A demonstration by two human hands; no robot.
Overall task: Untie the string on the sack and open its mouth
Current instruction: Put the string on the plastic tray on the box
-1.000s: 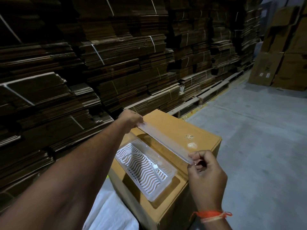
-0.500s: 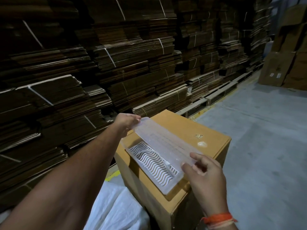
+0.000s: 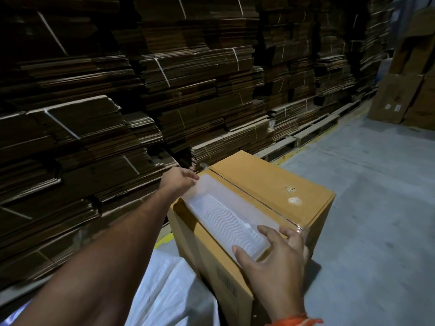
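A clear plastic tray with a wavy ribbed bottom and its lid lies on top of a brown cardboard box. The lid is down flat over the tray. My left hand pinches the far end of the lid. My right hand presses spread fingers on the near end. A white woven sack lies below the box at the bottom of the view; no string on it is visible.
Tall stacks of flattened cardboard on pallets wall off the left and back. More upright cartons stand at the far right. Grey concrete floor stretches to the right of the box.
The lid, held raised and tilted above the tray before, has come down flat onto it. My right hand shifted from pinching the lid's end to pressing on it.
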